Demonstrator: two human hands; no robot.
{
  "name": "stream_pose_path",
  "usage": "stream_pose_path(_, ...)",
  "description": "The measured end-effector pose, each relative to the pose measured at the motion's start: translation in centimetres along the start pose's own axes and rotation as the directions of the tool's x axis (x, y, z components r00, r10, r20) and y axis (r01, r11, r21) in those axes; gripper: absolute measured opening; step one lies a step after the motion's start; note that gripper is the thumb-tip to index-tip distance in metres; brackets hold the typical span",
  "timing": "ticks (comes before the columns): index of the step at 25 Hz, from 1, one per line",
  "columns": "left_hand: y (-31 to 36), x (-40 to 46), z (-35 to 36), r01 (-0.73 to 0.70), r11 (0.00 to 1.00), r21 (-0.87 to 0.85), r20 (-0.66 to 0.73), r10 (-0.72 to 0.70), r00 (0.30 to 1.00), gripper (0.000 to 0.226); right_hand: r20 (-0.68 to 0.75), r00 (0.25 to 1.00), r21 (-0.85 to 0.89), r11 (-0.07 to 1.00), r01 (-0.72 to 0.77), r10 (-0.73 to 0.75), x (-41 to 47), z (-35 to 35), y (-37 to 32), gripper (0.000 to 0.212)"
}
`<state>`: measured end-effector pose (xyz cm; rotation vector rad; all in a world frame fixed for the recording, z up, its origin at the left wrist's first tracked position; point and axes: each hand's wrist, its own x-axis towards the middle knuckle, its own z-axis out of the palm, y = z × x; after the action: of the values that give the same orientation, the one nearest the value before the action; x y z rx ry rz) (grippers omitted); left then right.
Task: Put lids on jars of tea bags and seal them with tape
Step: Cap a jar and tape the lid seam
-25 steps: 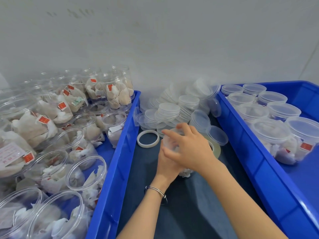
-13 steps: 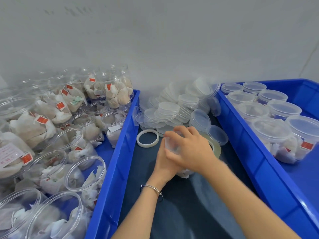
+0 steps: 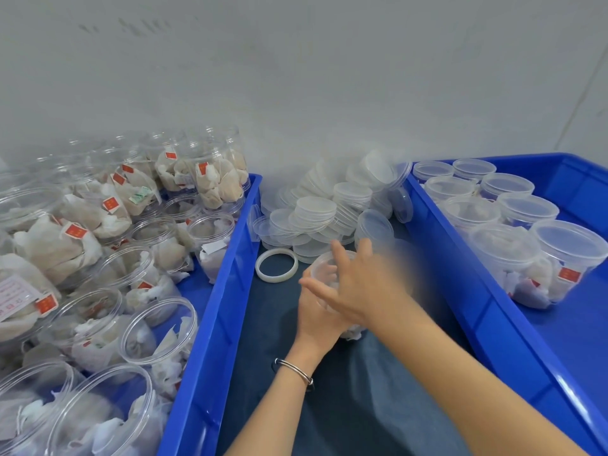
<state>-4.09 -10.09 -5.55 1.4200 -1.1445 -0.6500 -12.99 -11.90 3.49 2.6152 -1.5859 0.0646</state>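
The jar (image 3: 332, 291) of tea bags stands on the dark blue cloth (image 3: 345, 406) between two blue bins, near the middle of the cloth. The left hand (image 3: 316, 311) holds the jar from its near side, the fingers curled around the clear wall. The right hand (image 3: 358, 284) is over the mouth of the jar with straight, spread fingers; it is blurred, and I cannot tell if it touches the rim or if a lid is under it. A thin metal bracelet (image 3: 296, 370) is on the left wrist.

A white ring of tape (image 3: 276, 265) lies flat on the cloth just left of the jar. Behind it, at the far edge by the wall, is a heap of clear lids (image 3: 332, 212). The left bin (image 3: 210, 324) is full of open jars with tea bags. The right bin (image 3: 460, 274) holds jars with lids on.
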Motion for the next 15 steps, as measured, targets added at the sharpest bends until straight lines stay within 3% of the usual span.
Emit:
stream_pose_path(1,0.6,0.0,-0.1,-0.005,1.0,-0.013,0.003,0.005,1.0,0.082,0.036,0.993,0.07,0.991,0.114,-0.117,0.3,0.0,0.3,0.078)
stream_pose_path(3,-0.3,0.5,-0.2,-0.065,0.992,-0.111,0.125,0.079,0.989,0.058,0.117,0.911,0.278,0.893,0.353,-0.396,0.8,-0.9,2.4,0.063)
stream_pose_path(5,0.8,0.4,0.1,-0.197,0.975,0.103,0.153,0.181,0.972,0.048,0.057,0.873,0.279,0.847,0.452,-0.485,0.9,-0.7,3.3,0.05)
stream_pose_path(6,1.1,0.6,0.2,-0.268,0.881,0.39,0.086,0.254,0.963,0.052,-0.014,0.899,0.212,0.878,0.429,-0.437,0.5,0.2,2.9,0.045)
stream_pose_path(7,1.6,0.6,0.1,-0.295,0.852,0.432,0.041,0.308,0.951,0.052,-0.133,0.934,0.112,0.931,0.347,-0.332,-0.1,1.4,1.6,0.042)
stream_pose_path(8,1.1,1.0,0.0,-0.356,0.77,0.529,0.011,0.414,0.91,0.052,-0.28,0.938,0.023,0.976,0.219,-0.204,-0.8,2.3,0.0,0.039)
stream_pose_path(9,1.3,1.0,-0.2,-0.382,0.752,0.538,-0.025,0.467,0.884,0.051,-0.378,0.92,-0.001,0.994,0.112,-0.104,-1.0,2.8,-1.4,0.033)
stream_pose_path(10,0.9,0.6,-0.3,-0.383,0.701,0.602,-0.01,0.487,0.874,0.051,-0.39,0.92,-0.016,0.999,0.045,-0.048,-0.8,2.8,-2.2,0.027)
stream_pose_path(11,0.3,0.4,-0.5,-0.385,0.706,0.594,-0.005,0.482,0.876,0.054,-0.386,0.922,-0.023,1.0,0.022,-0.029,-0.4,2.1,-2.4,0.028)
stream_pose_path(12,0.2,-0.7,-0.1,-0.33,0.754,0.568,0.06,0.362,0.93,0.06,-0.364,0.929,-0.009,0.998,0.059,-0.058,0.2,1.2,-2.1,0.036)
stream_pose_path(13,0.7,-0.4,-0.5,-0.262,0.845,0.467,0.006,0.293,0.956,0.065,-0.253,0.955,0.069,0.981,0.179,-0.156,0.8,0.6,-1.2,0.046)
stream_pose_path(14,0.0,-0.2,-0.4,-0.202,0.862,0.465,0.055,0.199,0.978,0.064,-0.112,0.945,0.201,0.925,0.324,-0.307,1.3,0.2,0.0,0.051)
stream_pose_path(15,0.2,-0.1,-0.6,-0.232,0.822,0.52,0.127,0.195,0.973,0.059,-0.074,0.897,0.293,0.85,0.437,-0.436,1.5,0.0,1.1,0.05)
